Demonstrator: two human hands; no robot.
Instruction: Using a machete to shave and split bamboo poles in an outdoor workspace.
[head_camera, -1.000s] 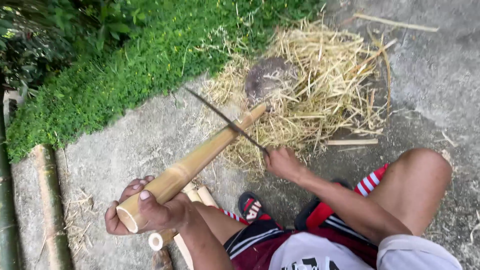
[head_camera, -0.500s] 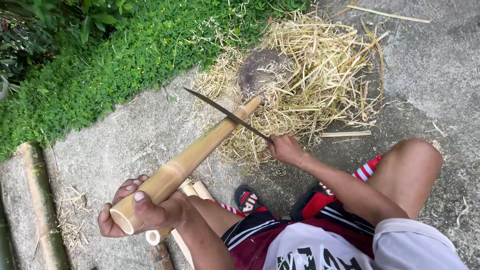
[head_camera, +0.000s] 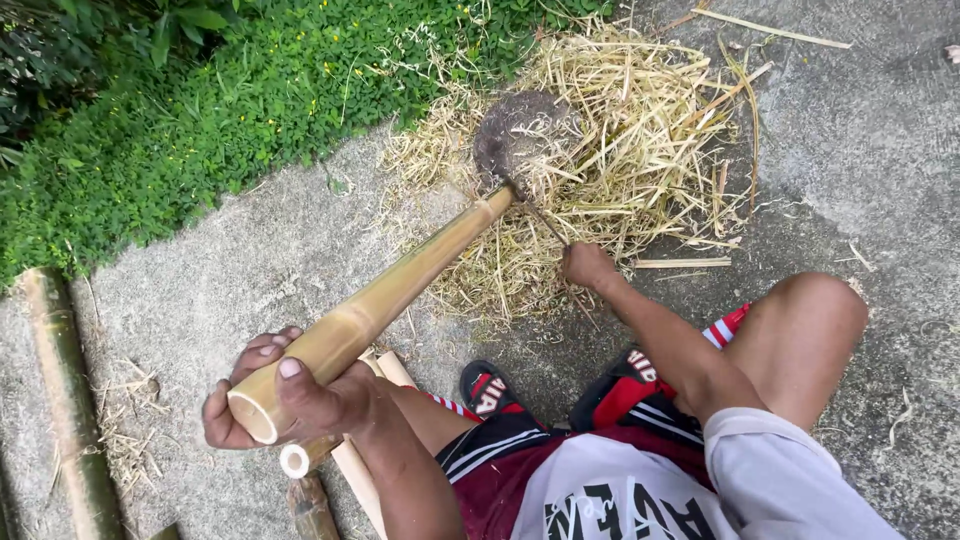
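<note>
Currently, the bamboo (head_camera: 385, 295) runs from 7 o'clock to 1 o'clock, its far end on the block (head_camera: 515, 135). Left hand (head_camera: 285, 400) wraps the near end, fingers closed. Right hand (head_camera: 588, 265) clenches the knife (head_camera: 535, 212) at the tip. Risk: blade glancing off hard bamboo toward the foot (head_camera: 495, 390). Shavings (head_camera: 640, 160) surround the block.

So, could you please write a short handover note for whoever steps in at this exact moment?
Left hand: wrapped around the near, open end of the bamboo pole, holding it slanted up off the ground.
Right hand: gripping a blade whose edge meets the pole's far tip, over the round block.
Around: straw-like shavings heaped about the block; cut bamboo pieces under the left hand; another pole lies by the grass.
Done: a large heap of shavings.
Left: the pole's length looks uncut.
</note>
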